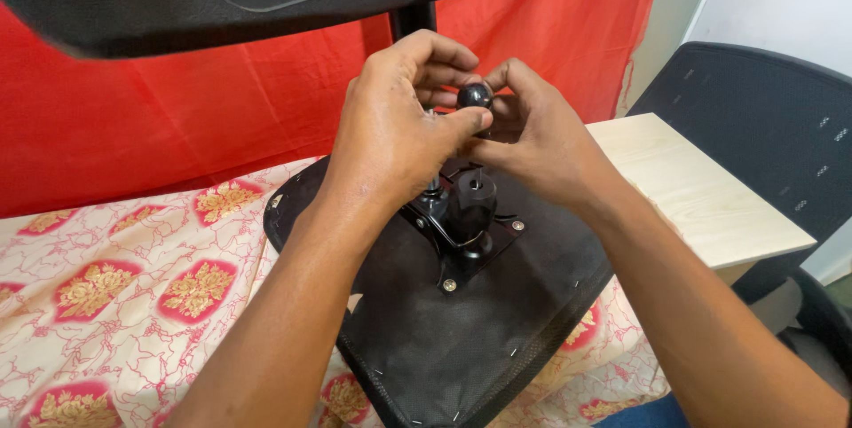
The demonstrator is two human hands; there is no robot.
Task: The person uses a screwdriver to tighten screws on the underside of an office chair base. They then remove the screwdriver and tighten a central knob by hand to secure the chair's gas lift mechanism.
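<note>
Black knob (475,94), black seat underside (444,339), red backdrop (177,117), red-and-gold floral tablecloth (115,286)

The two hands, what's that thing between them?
In the head view, a small round black knob sits between the left hand and right hand, pinched by fingertips of both, above the black metal mechanism.

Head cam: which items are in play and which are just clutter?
In play: left hand and right hand pinching the black round knob; upturned seat pan; metal mechanism plate.

Lying about: floral cloth; red curtain; wooden tabletop; black chair back.
</note>
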